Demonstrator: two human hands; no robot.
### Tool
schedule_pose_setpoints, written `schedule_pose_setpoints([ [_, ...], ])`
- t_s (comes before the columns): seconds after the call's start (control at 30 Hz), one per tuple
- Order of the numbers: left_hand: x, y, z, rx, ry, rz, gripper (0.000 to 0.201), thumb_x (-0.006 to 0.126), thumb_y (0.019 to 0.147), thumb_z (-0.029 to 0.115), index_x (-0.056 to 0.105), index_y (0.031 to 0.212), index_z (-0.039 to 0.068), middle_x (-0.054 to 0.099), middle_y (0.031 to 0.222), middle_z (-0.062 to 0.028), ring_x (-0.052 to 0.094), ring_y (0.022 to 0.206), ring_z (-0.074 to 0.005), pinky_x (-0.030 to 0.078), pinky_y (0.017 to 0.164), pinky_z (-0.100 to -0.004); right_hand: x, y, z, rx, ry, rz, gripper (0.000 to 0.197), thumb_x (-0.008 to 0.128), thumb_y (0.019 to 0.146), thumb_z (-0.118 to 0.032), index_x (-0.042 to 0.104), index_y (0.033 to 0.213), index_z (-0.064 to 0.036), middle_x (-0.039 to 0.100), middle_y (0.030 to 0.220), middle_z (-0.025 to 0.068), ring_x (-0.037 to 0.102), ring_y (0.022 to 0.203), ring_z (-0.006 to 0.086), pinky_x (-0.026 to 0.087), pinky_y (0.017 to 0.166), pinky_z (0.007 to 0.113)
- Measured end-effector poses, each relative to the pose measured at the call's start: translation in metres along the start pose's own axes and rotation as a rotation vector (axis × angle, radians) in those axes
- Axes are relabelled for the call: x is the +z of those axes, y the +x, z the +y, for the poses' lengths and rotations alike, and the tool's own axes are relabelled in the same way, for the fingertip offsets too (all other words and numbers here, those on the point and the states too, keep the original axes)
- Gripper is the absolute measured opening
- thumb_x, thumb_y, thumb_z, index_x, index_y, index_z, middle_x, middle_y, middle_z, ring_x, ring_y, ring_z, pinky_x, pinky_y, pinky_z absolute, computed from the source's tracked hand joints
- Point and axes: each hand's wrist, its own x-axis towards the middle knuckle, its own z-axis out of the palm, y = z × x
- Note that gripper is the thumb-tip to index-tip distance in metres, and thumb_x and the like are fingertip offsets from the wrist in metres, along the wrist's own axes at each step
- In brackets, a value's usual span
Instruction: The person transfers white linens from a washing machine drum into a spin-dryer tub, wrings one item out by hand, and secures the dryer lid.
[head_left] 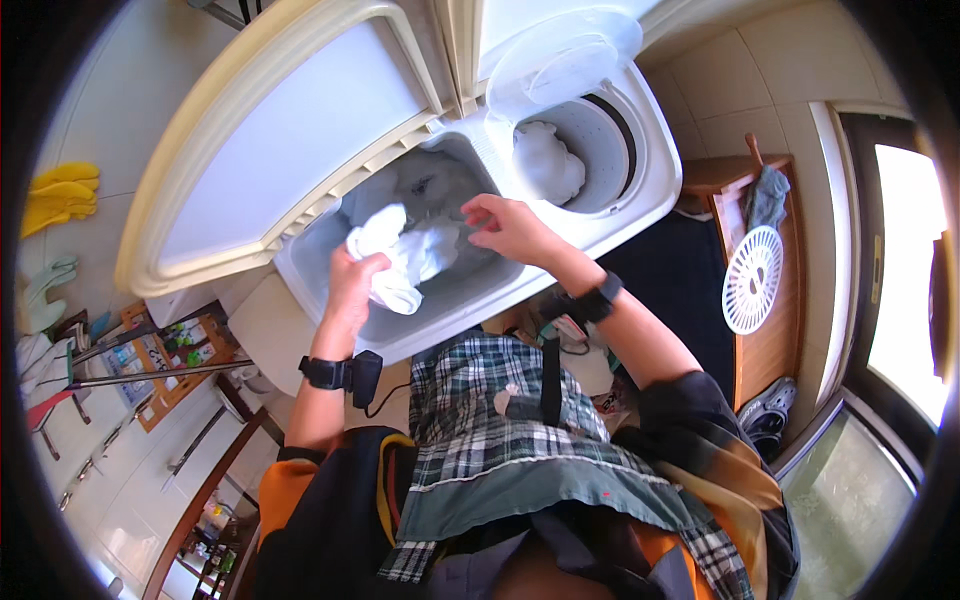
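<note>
My left hand (352,284) is closed on a white cloth (385,252), bunched and hanging over the wash tub (320,262) of a twin-tub washing machine. To its right, my right hand (503,228) hovers over the tub with its fingers bent and apart, and nothing shows in them. The cloth's loose end hangs between the two hands. Below it, the tub holds cloudy, greyish water (425,180); what lies under the surface is hard to make out. In the round spin tub (612,150) on the right sits a white bundle of cloth (545,165).
The washer's large lid (290,130) stands raised on the left, and a clear spin-tub cover (565,60) is tilted up behind. A wooden cabinet (770,300) with a white round plastic grid (753,280) stands at right. Yellow rubber gloves (62,195) hang at far left.
</note>
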Motion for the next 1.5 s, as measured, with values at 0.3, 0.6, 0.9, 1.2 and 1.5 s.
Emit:
schedule_pose_setpoints([
  [0.3,0.010,-0.108,0.153,0.285,-0.101,0.133,0.063,0.061,0.066,0.008,0.050,0.126,-0.006,0.062,0.107,-0.0147,0.064,0.095,-0.0260,0.056,0.081,-0.0350,0.064,0.037,-0.006,-0.219,-0.226,0.210,0.056,0.070,0.071,-0.006,0.056,0.125,-0.0078,0.051,0.128,0.0220,0.050,0.120,0.0367,0.043,0.098,0.041],
  [0.6,-0.056,-0.038,0.049,-0.110,-0.061,0.052,0.073,0.060,0.086,0.059,0.042,0.140,0.012,0.053,0.132,-0.0090,0.051,0.122,-0.0243,0.040,0.100,-0.0505,0.075,0.023,-0.070,-0.105,0.890,0.118,0.027,0.060,0.076,-0.003,0.064,0.103,-0.0036,0.065,0.086,0.0024,0.059,0.075,0.0121,0.048,0.070,0.025],
  [0.9,0.003,0.029,-0.062,-0.084,-0.721,-0.356,0.047,0.040,0.098,0.031,0.047,0.136,0.004,0.058,0.130,-0.0103,0.059,0.116,-0.0244,0.049,0.096,-0.0398,0.081,0.006,-0.043,0.134,1.474,0.099,0.043,0.053,0.079,-0.017,0.054,0.121,-0.0054,0.059,0.122,0.0109,0.055,0.114,0.0286,0.045,0.097,0.047],
  [1.2,0.023,0.009,-0.033,-0.272,-0.556,-0.235,0.040,0.049,0.093,0.026,0.058,0.121,0.000,0.067,0.110,-0.0107,0.065,0.098,-0.0226,0.053,0.087,-0.0354,0.066,0.033,-0.004,0.378,1.596,0.038,0.069,0.059,0.084,-0.060,0.054,0.128,-0.0071,0.054,0.135,0.0121,0.052,0.122,0.0313,0.039,0.100,0.056],
  [1.5,0.043,-0.021,0.003,0.609,0.526,0.064,0.096,0.059,0.079,0.071,0.033,0.147,0.007,0.030,0.141,-0.0229,0.034,0.133,-0.0384,0.030,0.110,-0.0464,0.099,0.044,-0.022,0.107,1.837,-0.058,0.047,0.056,0.094,-0.042,0.056,0.122,-0.0042,0.065,0.118,0.0119,0.063,0.107,0.0281,0.047,0.098,0.040],
])
